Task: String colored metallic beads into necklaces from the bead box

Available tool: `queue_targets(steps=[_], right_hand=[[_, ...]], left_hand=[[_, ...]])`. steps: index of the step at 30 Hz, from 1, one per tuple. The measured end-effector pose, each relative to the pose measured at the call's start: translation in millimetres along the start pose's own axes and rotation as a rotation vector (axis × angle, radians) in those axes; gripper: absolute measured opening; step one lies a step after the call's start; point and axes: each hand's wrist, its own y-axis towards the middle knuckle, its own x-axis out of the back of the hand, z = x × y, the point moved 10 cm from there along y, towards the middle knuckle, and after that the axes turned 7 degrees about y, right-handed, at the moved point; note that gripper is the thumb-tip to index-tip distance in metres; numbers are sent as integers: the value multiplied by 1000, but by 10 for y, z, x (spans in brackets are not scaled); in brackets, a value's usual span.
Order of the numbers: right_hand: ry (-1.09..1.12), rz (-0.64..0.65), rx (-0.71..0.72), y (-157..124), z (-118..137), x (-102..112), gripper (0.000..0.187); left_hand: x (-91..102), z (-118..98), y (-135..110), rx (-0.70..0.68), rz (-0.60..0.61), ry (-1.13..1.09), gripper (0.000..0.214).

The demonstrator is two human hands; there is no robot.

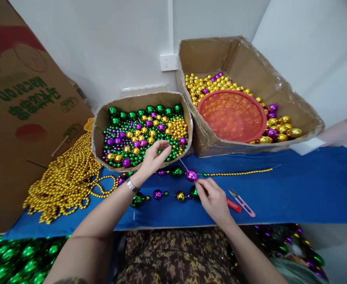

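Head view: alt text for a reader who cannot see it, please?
Two bare hands string shiny beads over a blue cloth-covered table: the left hand pinches a thin thread, the right hand holds it beside a shiny purple round bead. Behind stands a small cardboard box of green, purple and gold beads.

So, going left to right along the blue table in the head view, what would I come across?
pile of gold bead strands → left hand → thread → purple bead → right hand → red-handled snips
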Motion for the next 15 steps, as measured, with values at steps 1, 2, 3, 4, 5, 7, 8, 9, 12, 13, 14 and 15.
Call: queue_targets(steps=[1,2,3,4,5,7,8,9,12,13,14,15], right_hand=[[-7,-8,1,0,-7,12,17],[-12,-12,3,-2,-11,15,17],[-15,-15,7,-4,-14,12,17],[-17,-16,12,-6,-14,4,17],[-19,-18,18,-9,-12,-5,17],[-22,-18,26,-15,-13,-24,17],[-24,-17,26,-18,-18,-31,17],[-26,-15,25,-22,-25,-35,17],[-33,-14,20,-31,-53,-31,17],[-35,-15,19,-33,-60,-27,17],[-35,-17,20,-35,-63,-20,16],[-34,-21,21,-36,-64,-13,16]], left_hand=[[21,-7,114,-44,-14,220,28],[-15,2,221,-78,6,450,25],[-93,35,317,-100,53,661,23],[-186,87,397,-110,111,832,21],[-270,144,460,-110,159,952,21],[-391,221,545,-98,203,1048,23],[-434,238,571,-96,206,1045,24],[-464,246,588,-95,202,1032,25],[-485,268,610,-89,184,993,26],[-465,271,612,-85,175,972,25],[-431,271,613,-80,163,946,24],[-385,266,611,-73,149,920,22]])
